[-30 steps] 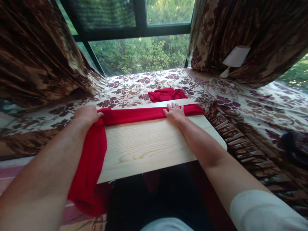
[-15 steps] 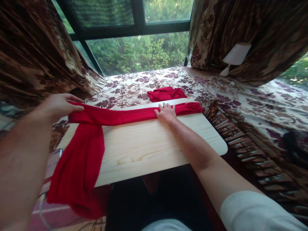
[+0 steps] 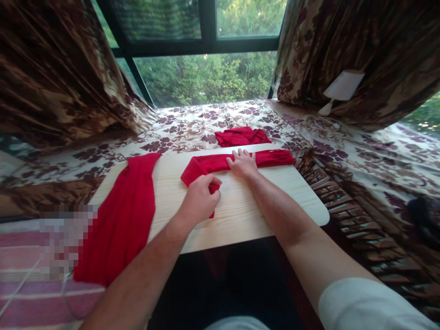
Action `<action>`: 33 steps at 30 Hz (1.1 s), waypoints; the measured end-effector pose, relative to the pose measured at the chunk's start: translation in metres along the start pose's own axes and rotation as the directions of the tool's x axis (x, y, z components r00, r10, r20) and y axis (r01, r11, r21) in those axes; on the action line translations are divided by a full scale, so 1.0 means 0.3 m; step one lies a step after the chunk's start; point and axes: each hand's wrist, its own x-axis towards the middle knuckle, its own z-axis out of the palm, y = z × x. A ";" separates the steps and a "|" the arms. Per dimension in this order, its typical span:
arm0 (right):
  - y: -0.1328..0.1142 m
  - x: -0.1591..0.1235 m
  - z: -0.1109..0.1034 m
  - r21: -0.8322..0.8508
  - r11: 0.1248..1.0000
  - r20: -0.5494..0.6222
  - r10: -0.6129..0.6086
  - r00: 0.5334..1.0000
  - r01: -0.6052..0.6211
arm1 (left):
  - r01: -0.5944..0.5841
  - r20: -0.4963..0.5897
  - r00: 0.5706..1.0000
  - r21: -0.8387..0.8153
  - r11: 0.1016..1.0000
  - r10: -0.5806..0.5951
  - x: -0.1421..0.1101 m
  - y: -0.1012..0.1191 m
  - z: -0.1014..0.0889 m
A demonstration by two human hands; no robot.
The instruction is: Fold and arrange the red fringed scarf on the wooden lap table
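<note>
A long red scarf [image 3: 122, 220] lies across the pale wooden table, its fringed end at the right and a wide part draped over the table's left side. My left hand [image 3: 201, 199] is closed on a part of the scarf near the table's middle, with red cloth showing between the fingers and below them. Beside it the narrow folded strip bends at a corner. Fingers spread, my right hand [image 3: 243, 162] presses flat on that strip near the fringe. How the strip joins the wide part is hidden behind my left hand and arm.
Another bunched red cloth [image 3: 242, 136] lies beyond the wooden table [image 3: 254, 201] on the flowered cover [image 3: 192, 121]. A white lamp [image 3: 344, 85] with its cord stands at the back right. Patterned curtains [image 3: 58, 68] flank the window. A pink striped surface [image 3: 27, 293] shows at lower left.
My left hand has moved right from the table's left edge toward the middle, folding the scarf strip back. My right hand stays pressed on the strip. The view has shifted slightly.
</note>
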 end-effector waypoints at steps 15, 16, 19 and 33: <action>0.000 -0.002 0.000 0.007 1.000 -0.006 0.000 1.000 0.000 | -0.006 0.026 1.000 -0.082 0.997 0.008 0.067 -0.025 0.011; 0.000 -0.001 0.000 0.011 1.000 -0.009 0.000 1.000 0.000 | -0.020 -0.026 0.999 -0.016 1.000 0.019 0.095 -0.062 0.010; 0.002 -0.001 0.001 0.016 1.000 -0.013 0.002 1.000 -0.002 | -0.088 0.038 0.996 0.216 0.972 0.082 0.177 -0.192 0.012; 0.005 0.001 -0.007 -0.028 1.000 0.017 0.012 1.000 -0.011 | -0.089 0.209 0.978 0.451 0.888 -0.008 0.193 -0.375 0.060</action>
